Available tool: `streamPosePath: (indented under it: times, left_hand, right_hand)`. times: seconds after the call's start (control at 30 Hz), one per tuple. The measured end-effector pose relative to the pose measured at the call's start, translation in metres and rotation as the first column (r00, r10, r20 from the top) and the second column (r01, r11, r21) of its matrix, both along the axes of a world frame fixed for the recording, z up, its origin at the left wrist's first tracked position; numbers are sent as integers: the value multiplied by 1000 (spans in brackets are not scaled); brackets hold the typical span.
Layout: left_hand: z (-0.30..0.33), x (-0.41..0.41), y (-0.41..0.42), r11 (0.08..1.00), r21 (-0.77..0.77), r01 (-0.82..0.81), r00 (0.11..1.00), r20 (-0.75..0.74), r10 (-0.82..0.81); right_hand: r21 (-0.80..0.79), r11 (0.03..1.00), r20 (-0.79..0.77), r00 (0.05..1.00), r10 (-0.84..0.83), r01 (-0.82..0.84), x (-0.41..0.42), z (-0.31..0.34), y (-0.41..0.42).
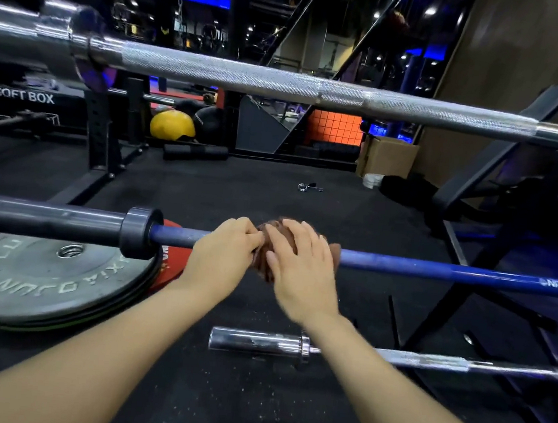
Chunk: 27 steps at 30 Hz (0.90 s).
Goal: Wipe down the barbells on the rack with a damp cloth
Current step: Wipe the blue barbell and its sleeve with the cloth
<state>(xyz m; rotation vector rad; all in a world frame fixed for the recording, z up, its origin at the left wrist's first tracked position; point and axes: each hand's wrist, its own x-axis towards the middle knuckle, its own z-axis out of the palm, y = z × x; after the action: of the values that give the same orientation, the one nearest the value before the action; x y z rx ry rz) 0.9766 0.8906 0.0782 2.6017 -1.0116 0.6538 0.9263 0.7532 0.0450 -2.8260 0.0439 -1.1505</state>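
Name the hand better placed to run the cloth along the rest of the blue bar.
Probably the right hand: it lies over the brown cloth on the blue barbell, facing the long shaft. The left hand grips at the cloth's collar-side edge.

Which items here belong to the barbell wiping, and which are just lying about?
In the job: brown cloth, blue barbell, silver barbell, left hand, right hand.
Lying about: grey plate, yellow ball, spring collar, cardboard box.

Both hands are sitting on the blue bar point(436, 270) dead center. Left hand point(223, 252) is gripping it, right hand point(302, 269) is pressing a brown cloth point(263, 249) around it. Silver bar point(284, 81) is running across at 12, grey plate point(43, 281) lying at 8, chrome bar point(427, 360) at 5.
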Motion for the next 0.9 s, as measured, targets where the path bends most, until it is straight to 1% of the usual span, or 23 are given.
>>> streamPosePath:
  times: [0.03, 0.07, 0.13, 0.17, 0.2, 0.3, 0.37, 0.43, 0.5, 0.53, 0.57, 0.63, 0.7, 0.77, 0.83, 0.9]
  left_hand:
    - [4, 1, 6, 1000, 17, 12, 1000, 1, -12]
    - [8, 3, 14, 1000, 16, 18, 1000, 17, -18]
    - [9, 10, 32, 1000, -4, -29, 997, 70, 29]
    - [7, 13, 43, 997, -9, -75, 994, 84, 75]
    - [5, 15, 53, 994, 11, -111, 990, 85, 109]
    - [3, 18, 62, 989, 21, -147, 989, -11, 147]
    - [6, 22, 59, 985, 34, -168, 986, -10, 168]
    - [7, 24, 58, 978, 55, -201, 979, 13, 201]
    - [5, 25, 61, 976, 59, -212, 977, 33, 210]
    - [4, 25, 62, 976, 53, -212, 977, 33, 210]
    - [4, 24, 63, 977, 45, -209, 978, 19, 209]
    - [6, 22, 63, 981, 43, -187, 981, -32, 189]
    - [7, 20, 60, 982, 53, -181, 981, -64, 184]
    - [7, 21, 58, 980, 54, -193, 980, -46, 196]
    - [5, 20, 56, 978, 43, -202, 979, -17, 203]
    - [4, 20, 56, 975, 38, -219, 976, 21, 219]
  right_hand:
    - [-15, 998, -43, 997, 57, -58, -8, 7, -16]
    - [23, 996, -83, 992, 90, -89, -15, 14, -31]
    - [184, 982, -155, 985, 70, -41, -29, 25, -52]
    - [225, 974, -173, 984, 33, 7, -31, 26, -58]
    - [219, 975, -184, 983, -8, 49, -29, 24, -58]
    - [97, 990, -85, 992, -96, 104, -10, 9, -28]
    - [33, 992, -40, 991, -125, 126, 10, 5, 9]
    - [-25, 993, -1, 994, -113, 112, 26, 6, 43]
    - [-71, 993, 15, 995, -95, 96, 32, 10, 55]
    - [-85, 994, -9, 998, -70, 69, 31, 12, 52]
    - [-87, 996, -40, 999, -34, 30, 26, 13, 44]
    - [-52, 998, -48, 999, 19, -22, 13, 12, 18]
    - [14, 1000, -30, 999, -13, 14, -4, 10, -11]
    - [88, 993, 27, 997, -78, 76, -12, 5, -24]
    - [157, 978, 63, 987, -149, 137, -5, -2, -8]
    - [156, 978, 78, 985, -154, 140, 11, -4, 27]
